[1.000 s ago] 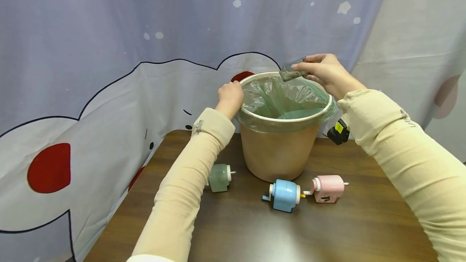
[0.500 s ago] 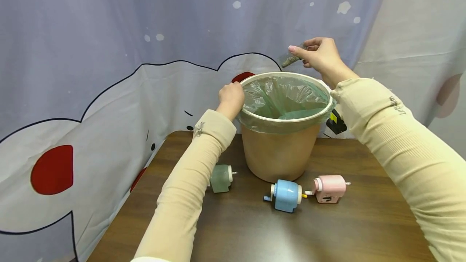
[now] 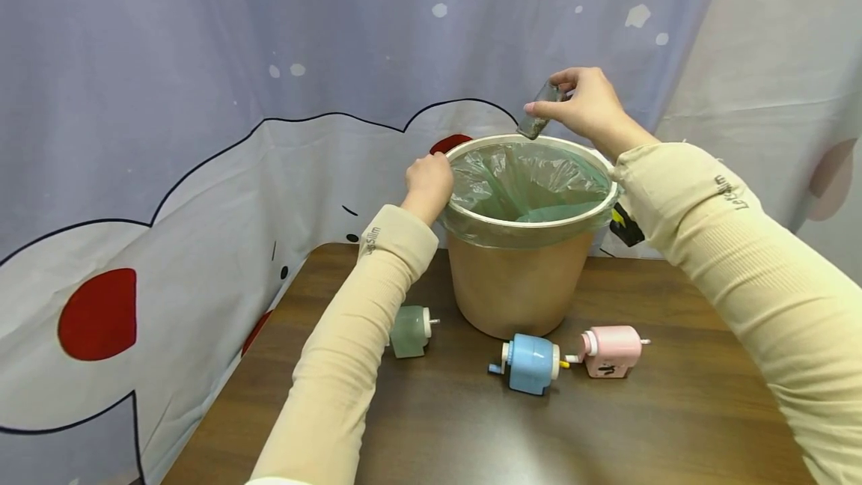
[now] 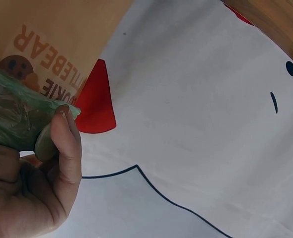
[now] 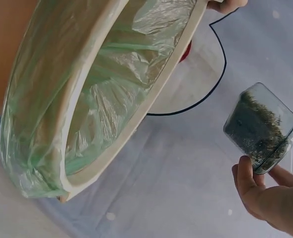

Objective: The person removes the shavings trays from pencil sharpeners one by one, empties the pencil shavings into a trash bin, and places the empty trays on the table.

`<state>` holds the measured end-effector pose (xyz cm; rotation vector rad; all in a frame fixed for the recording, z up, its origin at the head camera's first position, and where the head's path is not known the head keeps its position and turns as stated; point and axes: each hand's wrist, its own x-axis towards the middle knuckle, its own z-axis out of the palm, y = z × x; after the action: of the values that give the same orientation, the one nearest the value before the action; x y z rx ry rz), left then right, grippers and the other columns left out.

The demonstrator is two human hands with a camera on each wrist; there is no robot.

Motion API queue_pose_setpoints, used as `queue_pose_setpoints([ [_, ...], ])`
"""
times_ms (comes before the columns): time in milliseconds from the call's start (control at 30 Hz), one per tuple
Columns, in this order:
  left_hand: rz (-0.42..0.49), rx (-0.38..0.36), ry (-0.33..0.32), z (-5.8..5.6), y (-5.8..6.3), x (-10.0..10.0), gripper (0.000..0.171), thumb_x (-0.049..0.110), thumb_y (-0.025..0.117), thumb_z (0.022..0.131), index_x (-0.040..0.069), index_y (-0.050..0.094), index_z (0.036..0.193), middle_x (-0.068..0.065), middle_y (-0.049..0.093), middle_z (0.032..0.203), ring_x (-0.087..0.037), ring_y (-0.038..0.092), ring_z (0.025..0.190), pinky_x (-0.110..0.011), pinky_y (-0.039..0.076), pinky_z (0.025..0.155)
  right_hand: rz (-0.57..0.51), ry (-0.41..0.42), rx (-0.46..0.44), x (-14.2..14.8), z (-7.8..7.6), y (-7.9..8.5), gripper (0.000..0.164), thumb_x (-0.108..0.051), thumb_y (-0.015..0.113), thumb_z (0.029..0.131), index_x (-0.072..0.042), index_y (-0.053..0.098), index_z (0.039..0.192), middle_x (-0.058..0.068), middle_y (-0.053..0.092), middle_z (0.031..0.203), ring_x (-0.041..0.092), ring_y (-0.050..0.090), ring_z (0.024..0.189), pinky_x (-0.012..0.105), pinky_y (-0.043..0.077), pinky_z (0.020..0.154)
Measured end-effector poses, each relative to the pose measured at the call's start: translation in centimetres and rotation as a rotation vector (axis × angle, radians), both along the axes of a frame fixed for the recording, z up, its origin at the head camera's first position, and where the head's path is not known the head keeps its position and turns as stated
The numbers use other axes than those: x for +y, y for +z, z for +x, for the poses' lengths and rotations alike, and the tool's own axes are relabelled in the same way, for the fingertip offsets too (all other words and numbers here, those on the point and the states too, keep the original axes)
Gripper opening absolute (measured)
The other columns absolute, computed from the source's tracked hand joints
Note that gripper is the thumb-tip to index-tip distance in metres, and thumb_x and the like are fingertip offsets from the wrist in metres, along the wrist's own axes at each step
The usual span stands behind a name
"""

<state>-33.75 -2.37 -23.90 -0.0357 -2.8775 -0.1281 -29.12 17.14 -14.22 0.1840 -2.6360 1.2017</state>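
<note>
My left hand grips the left rim of a tan trash bin, its fingers bent over the edge in the left wrist view. A thin green bin liner lines the bin and folds over its pale rim. Above the bin's far edge, my right hand pinches a small clear shavings drawer between thumb and fingers. The drawer is tilted, its lower end toward the bin. In the right wrist view, greenish-grey pencil shavings cling inside it.
On the brown wooden table stand three crank pencil sharpeners: a green one partly behind my left sleeve, a blue one and a pink one. A patterned curtain hangs directly behind the bin.
My right hand has risen from near the bin's rim, and the drawer has turned in its fingers to tilt more steeply. My left hand stays on the rim.
</note>
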Motion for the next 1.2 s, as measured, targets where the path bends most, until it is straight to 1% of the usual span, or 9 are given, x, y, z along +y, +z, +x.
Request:
queue_pose_setpoints([
  [167,0.003,0.002,0.004,0.1,0.1,-0.1,0.030,0.013,0.033,0.101,0.003,0.059,0.111,-0.012,0.067,0.110,-0.028,0.066,0.100,-0.037,0.055,0.076,0.086,0.022,0.088,-0.1,-0.1,0.1,0.068,-0.023,0.072,0.079,0.001,0.046,0.137,0.020,0.057,0.121,0.017,0.052,0.094,0.023,0.038,0.079],
  [333,0.005,-0.001,0.002,0.0,0.1,-0.1,0.030,0.013,0.032,0.101,0.003,0.058,0.111,-0.013,0.066,0.111,-0.028,0.065,0.102,-0.038,0.055,0.078,0.227,0.067,0.147,-0.4,0.1,0.0,0.070,-0.018,0.072,0.078,0.005,0.043,0.137,0.029,0.043,0.133,0.038,0.047,0.116,0.042,0.039,0.096],
  [433,0.011,0.007,0.001,0.0,0.1,-0.2,0.030,0.013,0.032,0.101,0.002,0.059,0.110,-0.013,0.066,0.111,-0.029,0.065,0.102,-0.038,0.055,0.078,0.329,0.096,0.177,-0.7,0.3,-0.3,0.071,-0.014,0.072,0.078,0.008,0.039,0.138,0.030,0.039,0.136,0.044,0.043,0.119,0.050,0.034,0.102],
  [633,0.013,0.010,-0.007,0.1,0.1,-0.2,0.029,0.013,0.033,0.101,0.002,0.059,0.109,-0.014,0.067,0.110,-0.029,0.066,0.101,-0.038,0.055,0.078,0.578,0.205,0.270,-1.0,0.8,-0.7,0.062,-0.002,0.067,0.080,0.012,0.041,0.134,0.028,0.040,0.135,0.046,0.048,0.113,0.055,0.039,0.095],
  [733,0.008,0.008,-0.004,0.1,0.1,-0.1,0.029,0.013,0.033,0.101,0.003,0.059,0.109,-0.013,0.067,0.110,-0.029,0.066,0.100,-0.038,0.055,0.078,0.761,0.301,0.363,-0.9,0.9,-0.8,0.055,0.009,0.060,0.079,0.014,0.043,0.131,0.027,0.042,0.133,0.045,0.051,0.111,0.053,0.043,0.092],
  [833,0.007,0.002,-0.004,-0.1,0.0,0.0,0.028,0.014,0.033,0.101,0.003,0.058,0.109,-0.013,0.067,0.109,-0.029,0.066,0.100,-0.038,0.055,0.077,0.932,0.391,0.513,-0.6,0.8,-1.0,0.043,0.020,0.053,0.078,0.014,0.051,0.121,0.026,0.049,0.121,0.042,0.055,0.103,0.048,0.048,0.086],
  [1000,0.001,-0.012,-0.006,-0.2,0.0,0.1,0.028,0.015,0.035,0.101,0.003,0.058,0.111,-0.013,0.066,0.110,-0.028,0.065,0.101,-0.038,0.055,0.078,1.144,0.495,0.766,-0.4,0.4,-1.6,0.023,0.021,0.056,0.079,0.012,0.059,0.100,0.019,0.051,0.095,0.033,0.054,0.088,0.042,0.051,0.076],
  [1067,-0.004,-0.018,-0.005,-0.2,0.0,0.0,0.027,0.015,0.036,0.101,0.003,0.057,0.112,-0.013,0.066,0.111,-0.028,0.065,0.101,-0.037,0.055,0.078,1.190,0.523,0.809,-0.3,0.3,-1.8,0.018,0.019,0.058,0.079,0.011,0.058,0.096,0.018,0.051,0.092,0.031,0.054,0.086,0.041,0.051,0.075],
  [1200,-0.004,-0.018,-0.005,-0.1,0.1,0.0,0.027,0.015,0.036,0.101,0.003,0.057,0.112,-0.013,0.066,0.111,-0.028,0.065,0.101,-0.037,0.055,0.078,1.206,0.555,0.797,-0.4,0.3,-1.9,0.016,0.017,0.057,0.080,0.010,0.057,0.094,0.017,0.051,0.094,0.031,0.055,0.088,0.041,0.051,0.077],
])
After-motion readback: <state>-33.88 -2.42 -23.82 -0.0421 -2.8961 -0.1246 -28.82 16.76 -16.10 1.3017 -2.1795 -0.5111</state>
